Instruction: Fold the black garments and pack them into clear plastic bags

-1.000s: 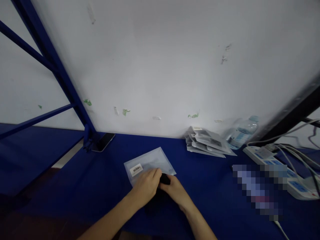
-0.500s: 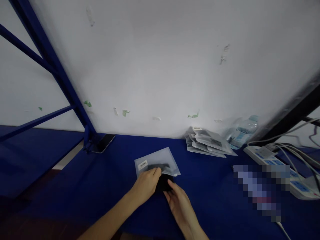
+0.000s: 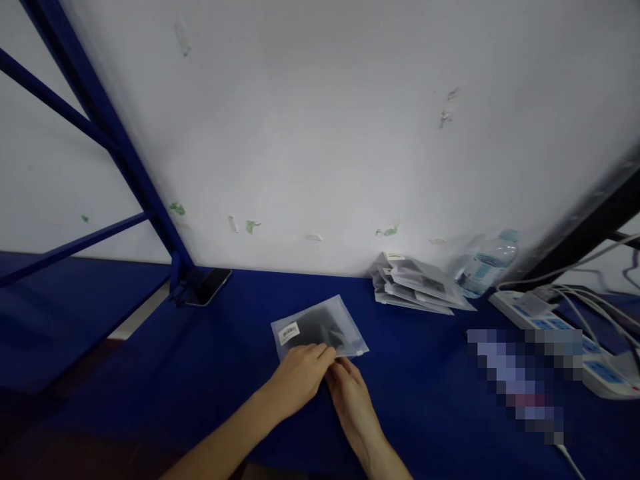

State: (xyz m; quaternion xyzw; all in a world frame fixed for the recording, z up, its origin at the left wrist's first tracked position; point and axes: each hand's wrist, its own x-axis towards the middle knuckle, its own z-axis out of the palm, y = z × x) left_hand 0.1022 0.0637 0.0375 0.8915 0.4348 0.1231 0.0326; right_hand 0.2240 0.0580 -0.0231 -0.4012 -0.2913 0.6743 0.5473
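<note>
A frosted zip bag with a barcode label lies flat on the blue table. Inside it, a dark folded item shows through the plastic. My left hand is closed on the bag's near edge, at its mouth. Close against it, my right hand has its fingers drawn together at the same edge. Its fingertips are partly hidden by the left hand and the bag, so what they grip does not show.
Several similar filled bags are stacked by the wall, beside a plastic bottle. A power strip with cables and a blurred-out object lie to the right. A phone rests at the left near the blue frame.
The black item, half outside the bag before, now lies inside it. My right hand has moved up to the bag's mouth, against my left hand, which shifted slightly right.
</note>
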